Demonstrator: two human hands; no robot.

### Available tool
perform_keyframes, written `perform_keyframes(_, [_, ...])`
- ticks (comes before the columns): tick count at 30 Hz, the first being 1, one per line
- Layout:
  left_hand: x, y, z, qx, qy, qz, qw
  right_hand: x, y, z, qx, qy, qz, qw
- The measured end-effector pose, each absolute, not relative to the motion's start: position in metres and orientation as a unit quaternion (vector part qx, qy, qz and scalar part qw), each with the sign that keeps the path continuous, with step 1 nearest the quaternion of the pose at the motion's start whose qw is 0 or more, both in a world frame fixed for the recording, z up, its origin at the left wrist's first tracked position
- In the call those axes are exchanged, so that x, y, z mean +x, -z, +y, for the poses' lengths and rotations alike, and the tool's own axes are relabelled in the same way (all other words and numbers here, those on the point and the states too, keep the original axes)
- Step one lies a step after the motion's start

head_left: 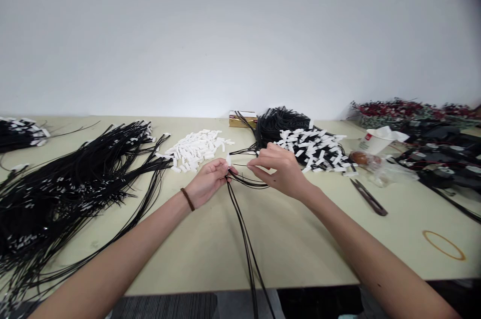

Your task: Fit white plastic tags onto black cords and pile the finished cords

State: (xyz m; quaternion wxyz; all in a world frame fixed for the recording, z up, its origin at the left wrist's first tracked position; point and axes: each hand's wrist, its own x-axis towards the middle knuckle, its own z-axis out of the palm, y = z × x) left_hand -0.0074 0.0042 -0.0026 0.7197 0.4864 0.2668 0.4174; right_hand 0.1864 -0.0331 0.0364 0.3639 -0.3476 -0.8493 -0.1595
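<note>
- Nearest us, a few black wires (246, 239) run from our left hand (208, 179) down over the front edge of the pale table (300, 244).
- Toward the right, an orange ring (461, 257) lies flat, and beyond it rest dark snips (370, 199).
- On our left spreads a big heap of wires (75, 174), black, with many pale tips.
- At the middle of the table, our left hand grasps a white plug (228, 160) in its fingertips, along with the black wires; a brown band (187, 199) circles that wrist.
- Our right hand (281, 166) is just beside it, thumb and forefinger brought close together at a thin wire; we cannot tell whether they grip it.
- Behind our left hand is a loose pile of white plugs (197, 148), set straight on the tabletop.
- To the right we see a clear plastic bag (393, 171); a round brown thing (359, 157) is at its left end, whether inside or beside it we cannot tell.
- Just behind stands a paper cup (374, 143), with something white and crumpled (393, 133) sticking out of its mouth.
- Farther back, a second heap of wires (281, 123) bears white ends, and near it, by the wall (225, 33), sits a gold box (236, 122) whose contents we cannot see.
</note>
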Motion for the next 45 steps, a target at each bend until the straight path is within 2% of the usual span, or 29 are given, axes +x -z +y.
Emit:
perform_keyframes(17, [-0.007, 0.002, 0.004, 0.496, -0.41, 0.264, 0.719, 0.187, -0.037, -0.033, -0.35, 0.139, -0.852, 0.364])
perform_keyframes(31, [-0.007, 0.001, 0.002, 0.521, -0.418, 0.272, 0.692, 0.173, -0.029, -0.036, -0.436, -0.009, -0.787, 0.437])
perform_keyframes(45, [-0.005, -0.002, -0.005, 0.585, -0.386, 0.258, 0.665, 0.161, -0.019, -0.04, -0.415, 0.0, -0.798, 0.438])
